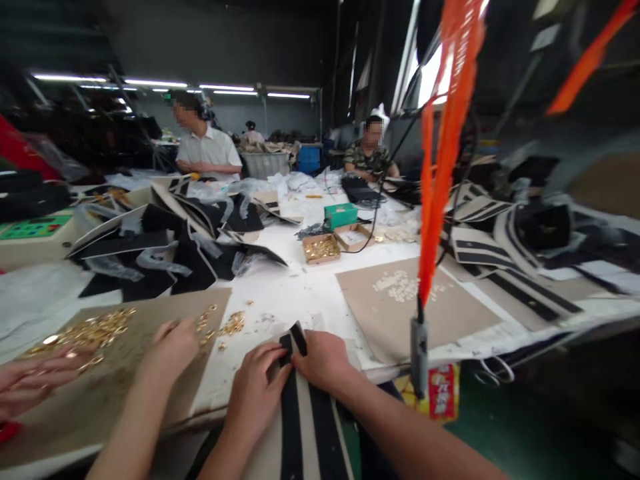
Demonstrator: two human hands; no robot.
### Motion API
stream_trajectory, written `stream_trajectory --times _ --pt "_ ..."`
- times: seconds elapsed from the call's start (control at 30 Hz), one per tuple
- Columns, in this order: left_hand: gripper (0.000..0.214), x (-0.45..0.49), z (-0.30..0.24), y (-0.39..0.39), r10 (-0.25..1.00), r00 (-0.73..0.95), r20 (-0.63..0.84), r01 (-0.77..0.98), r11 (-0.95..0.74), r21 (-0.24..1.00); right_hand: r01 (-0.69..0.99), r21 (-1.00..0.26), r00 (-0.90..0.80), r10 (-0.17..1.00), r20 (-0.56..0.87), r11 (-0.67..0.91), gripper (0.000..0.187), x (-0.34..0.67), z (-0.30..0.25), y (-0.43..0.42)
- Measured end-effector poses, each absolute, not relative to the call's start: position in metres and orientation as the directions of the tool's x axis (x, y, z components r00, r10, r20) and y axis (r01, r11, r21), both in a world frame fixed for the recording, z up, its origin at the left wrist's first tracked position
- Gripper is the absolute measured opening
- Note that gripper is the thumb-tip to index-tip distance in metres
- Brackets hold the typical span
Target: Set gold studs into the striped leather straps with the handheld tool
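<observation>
My left hand [256, 390] and my right hand [324, 360] meet at the near table edge. Both are closed, pinching a short black strap [295, 341] at the top of a beige fabric piece with black stripes [300, 433] that hangs toward me. A small heap of gold metal fittings [233, 324] lies on the white table just beyond my left hand.
A co-worker's hands [170, 347] [30, 380] pick at gold fittings [95, 328] on brown card to my left. An orange tassel and hanging tool [419, 347] dangle at the right. Boxes of fittings [321, 249], black fabric pieces [170, 253] and two seated people are further back.
</observation>
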State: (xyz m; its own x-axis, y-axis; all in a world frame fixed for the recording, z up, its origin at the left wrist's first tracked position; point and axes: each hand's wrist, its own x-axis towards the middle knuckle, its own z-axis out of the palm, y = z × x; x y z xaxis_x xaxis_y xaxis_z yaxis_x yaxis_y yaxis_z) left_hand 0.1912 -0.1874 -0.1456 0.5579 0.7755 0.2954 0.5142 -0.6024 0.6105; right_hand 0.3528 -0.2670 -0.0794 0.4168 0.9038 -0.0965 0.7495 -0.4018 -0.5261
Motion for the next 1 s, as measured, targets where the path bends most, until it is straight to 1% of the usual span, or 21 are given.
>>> stream_trajectory --times 0.03,0.07,0.13,0.17,0.2,0.23,0.27,0.33,0.37,0.43,0.47,0.6,0.73,0.9,1.0 --pt "0.027 0.191 -0.151 -0.183 0.779 0.547 0.308 0.512 -0.602 0.613 0.746 -0.542 0.429 0.902 -0.055 -0.387 0.030 0.353 -0.076 -0.273" --pt "0.031 0.191 -0.157 -0.179 0.776 0.542 0.321 0.508 -0.607 0.611 0.735 -0.577 0.439 0.898 0.005 -0.356 0.039 0.354 -0.073 -0.281" --pt "0.035 0.190 -0.163 -0.173 0.776 0.527 0.347 0.509 -0.615 0.603 0.684 -0.693 0.468 0.865 0.181 -0.225 0.051 0.361 -0.069 -0.309" --pt "0.036 0.190 -0.165 -0.171 0.777 0.521 0.353 0.514 -0.616 0.597 0.650 -0.748 0.486 0.830 0.273 -0.134 0.049 0.368 -0.068 -0.328" --pt "0.037 0.189 -0.166 -0.170 0.780 0.516 0.355 0.521 -0.615 0.592 0.610 -0.791 0.523 0.777 0.351 -0.053 0.041 0.378 -0.067 -0.349" --pt "0.038 0.189 -0.166 -0.169 0.783 0.514 0.351 0.530 -0.611 0.588 0.581 -0.814 0.556 0.736 0.386 -0.011 0.031 0.391 -0.067 -0.370" --pt "0.038 0.189 -0.166 -0.169 0.788 0.511 0.343 0.540 -0.605 0.586 0.557 -0.830 0.613 0.691 0.382 -0.035 0.025 0.409 -0.066 -0.391" --pt "0.040 0.189 -0.165 -0.169 0.798 0.506 0.328 0.549 -0.591 0.591 0.489 -0.848 0.758 0.580 0.297 -0.204 0.030 0.453 -0.064 -0.422" --pt "0.040 0.189 -0.165 -0.168 0.802 0.502 0.324 0.549 -0.585 0.597 0.466 -0.837 0.787 0.566 0.245 -0.285 0.034 0.477 -0.063 -0.431" --pt "0.042 0.189 -0.167 -0.167 0.807 0.496 0.321 0.543 -0.577 0.611 0.511 -0.736 0.797 0.565 0.212 -0.444 0.037 0.523 -0.063 -0.431" --pt "0.043 0.189 -0.168 -0.167 0.808 0.494 0.322 0.538 -0.575 0.617 0.528 -0.704 0.787 0.585 0.195 -0.475 0.036 0.542 -0.064 -0.424" --pt "0.041 0.187 -0.172 -0.166 0.816 0.490 0.306 0.547 -0.561 0.621 0.588 -0.617 0.734 0.665 0.135 -0.524 0.020 0.587 -0.074 -0.379" --pt "0.039 0.185 -0.174 -0.170 0.822 0.484 0.300 0.548 -0.553 0.627 0.602 -0.549 0.727 0.683 0.075 -0.580 0.009 0.597 -0.082 -0.352" --pt "0.037 0.185 -0.171 -0.174 0.809 0.504 0.303 0.509 -0.562 0.652 0.617 -0.508 0.724 0.687 0.067 -0.601 0.018 0.605 -0.079 -0.351" --pt "0.033 0.185 -0.166 -0.179 0.805 0.517 0.290 0.503 -0.560 0.659 0.634 -0.507 0.719 0.686 0.109 -0.584 0.020 0.608 -0.078 -0.351"
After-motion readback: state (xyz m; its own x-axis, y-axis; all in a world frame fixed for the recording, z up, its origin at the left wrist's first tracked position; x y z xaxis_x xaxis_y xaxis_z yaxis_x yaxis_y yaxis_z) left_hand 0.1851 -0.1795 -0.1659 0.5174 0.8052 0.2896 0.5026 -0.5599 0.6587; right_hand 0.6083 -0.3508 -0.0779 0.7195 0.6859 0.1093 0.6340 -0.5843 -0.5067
